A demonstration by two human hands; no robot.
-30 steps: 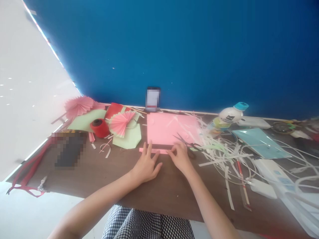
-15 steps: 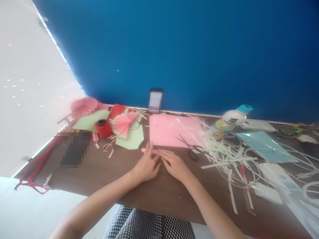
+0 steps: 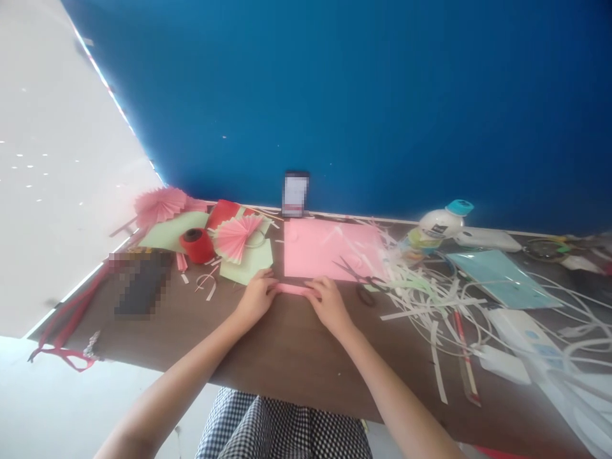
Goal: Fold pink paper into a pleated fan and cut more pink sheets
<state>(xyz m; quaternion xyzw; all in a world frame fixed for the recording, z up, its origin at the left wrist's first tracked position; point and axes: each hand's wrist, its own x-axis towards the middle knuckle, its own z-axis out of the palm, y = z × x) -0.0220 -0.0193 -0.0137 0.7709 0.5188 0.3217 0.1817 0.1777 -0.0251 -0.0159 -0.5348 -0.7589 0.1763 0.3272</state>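
A narrow folded strip of pink paper [image 3: 292,289] runs crosswise between my hands, close to the tabletop. My left hand [image 3: 259,295] pinches its left end, and my right hand [image 3: 328,302] has fingers closed on the right end. Just beyond the strip lies a pink paper sheet [image 3: 313,248] with thin scraps on it. Dark-handled scissors [image 3: 366,287] rest across that sheet's lower right corner, blades pointing left. To the left, a pleated pink paper fan [image 3: 237,237] sits on pale green paper [image 3: 248,266].
A red thread spool [image 3: 197,246] stands at the left, with more pleated pink paper [image 3: 162,207] behind it. Paper strips [image 3: 421,296] and cables pile up on the right near a white bottle with a blue cap [image 3: 442,223]. A phone [image 3: 295,194] leans on the blue wall.
My hands were pressing fingertips on the strip near its middle. They have moved apart and now grip it by its two ends.
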